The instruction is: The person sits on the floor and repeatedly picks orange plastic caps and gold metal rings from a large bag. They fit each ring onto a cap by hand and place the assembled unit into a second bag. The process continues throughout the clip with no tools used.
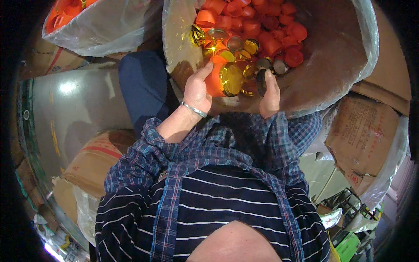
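My left hand [198, 91] is closed round an orange plastic cap [214, 81], tilted sideways. A shiny gold round piece [232, 79] sits at its right end, facing my right hand. In my right hand [270, 97] is a dark round lid [261, 82] held nearly on edge, its thumb along the side. A gap separates the lid from the gold piece. Just beyond both hands, several loose gold lids [251, 46] lie on a heap of orange-red plastic caps [270, 41] inside a large box [331, 56] lined with clear plastic.
Another plastic-lined box [94, 37] of orange parts stands at the far left. Cardboard boxes [98, 157] sit at the left, and a printed carton [364, 135] stands at the right. A cluttered pile with a green item [348, 246] lies at the lower right.
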A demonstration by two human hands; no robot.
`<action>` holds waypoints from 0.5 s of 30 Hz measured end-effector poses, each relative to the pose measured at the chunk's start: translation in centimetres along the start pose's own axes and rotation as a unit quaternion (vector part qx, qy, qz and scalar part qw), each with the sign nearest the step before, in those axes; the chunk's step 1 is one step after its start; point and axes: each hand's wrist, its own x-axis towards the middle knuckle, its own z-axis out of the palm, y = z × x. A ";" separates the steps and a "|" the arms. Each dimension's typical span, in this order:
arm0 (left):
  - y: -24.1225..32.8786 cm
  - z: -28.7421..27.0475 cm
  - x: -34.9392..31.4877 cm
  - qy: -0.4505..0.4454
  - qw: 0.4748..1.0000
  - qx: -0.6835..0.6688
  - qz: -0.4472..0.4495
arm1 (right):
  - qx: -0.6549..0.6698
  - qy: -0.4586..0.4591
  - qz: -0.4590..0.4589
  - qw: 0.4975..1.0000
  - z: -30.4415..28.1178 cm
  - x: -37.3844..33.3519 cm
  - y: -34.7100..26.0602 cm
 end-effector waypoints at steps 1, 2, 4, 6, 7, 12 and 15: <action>0.0 -0.1 0.2 -0.016 0.999 0.024 0.021 | -0.034 -0.002 0.044 0.998 -1.3 1.1 0.9; -0.1 -0.1 0.5 -0.018 0.998 0.049 0.038 | -0.069 -0.003 0.086 0.994 -2.7 2.3 1.9; -0.6 0.1 0.8 -0.036 0.991 0.106 0.069 | -0.089 0.041 0.111 0.989 -5.1 5.9 4.6; -1.1 0.6 1.0 -0.059 0.977 0.176 0.107 | -0.257 0.034 0.122 0.958 -8.4 10.1 6.3; -1.3 0.8 1.2 -0.061 0.972 0.200 0.106 | -0.323 0.018 0.118 0.939 -9.9 12.4 7.0; -1.7 1.2 2.5 -0.042 0.958 0.259 0.113 | -0.620 0.123 -0.002 0.775 -13.3 19.9 8.3; -1.7 0.4 3.4 -0.009 0.921 0.358 0.152 | -0.717 0.139 -0.043 0.682 -13.7 20.9 6.5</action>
